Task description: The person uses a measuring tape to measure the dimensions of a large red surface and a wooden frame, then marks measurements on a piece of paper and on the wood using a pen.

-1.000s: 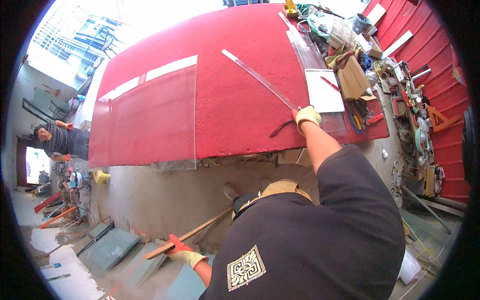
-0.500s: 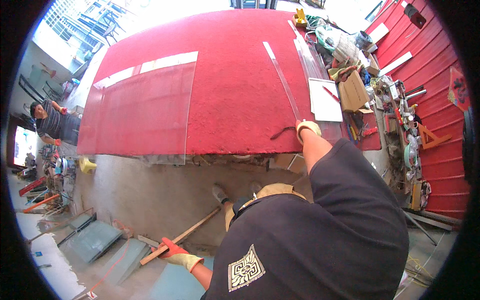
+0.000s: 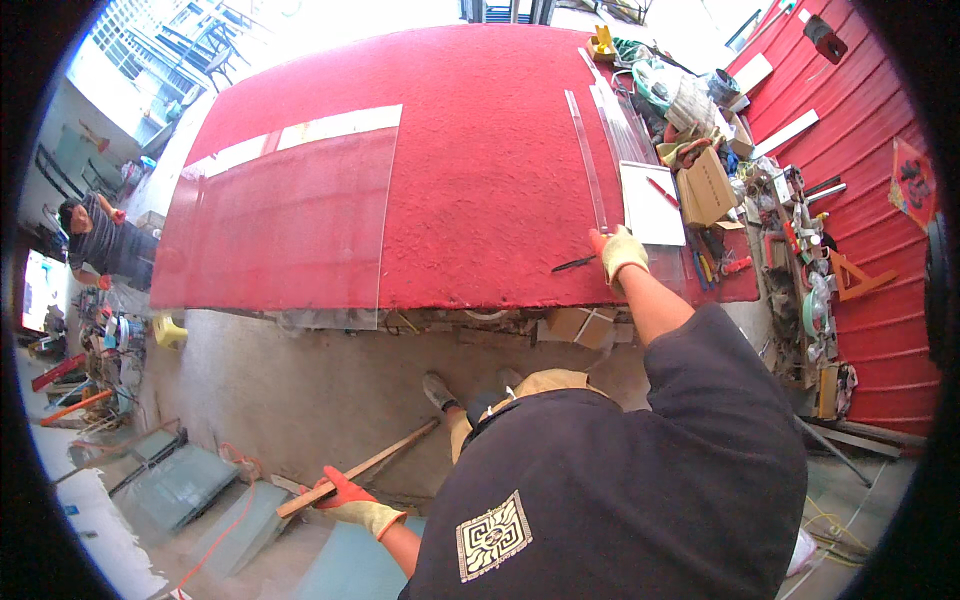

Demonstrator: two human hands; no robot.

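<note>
My left hand point(image 3: 352, 500), in a red and cream work glove, is closed around a long wooden stick point(image 3: 372, 462) at the lower left, and the stick slants up toward my shoe. At the right of the red-covered table, my gloved right hand point(image 3: 620, 252) has its fingers closed on the near end of a narrow clear glass strip point(image 3: 586, 160). The strip lies on the red cloth and points away from me. Just left of that hand rests a slim dark tool point(image 3: 573, 265), its kind unclear. A large clear glass sheet point(image 3: 290, 220) lies to the left, its near edge overhanging the table.
Beside my right hand lie a white pad point(image 3: 650, 205) with a red pen, more glass strips point(image 3: 622, 125) and a cardboard box point(image 3: 706, 187). Glass panes point(image 3: 185, 485) lean at the lower left. Another person point(image 3: 105, 240) stands beyond the table's left end. A yellow stool point(image 3: 168, 331) is nearby.
My right hand has moved slightly right, and the glass strip has swung right with it, now nearly parallel to the other strips. My left hand and the wooden stick are almost unmoved.
</note>
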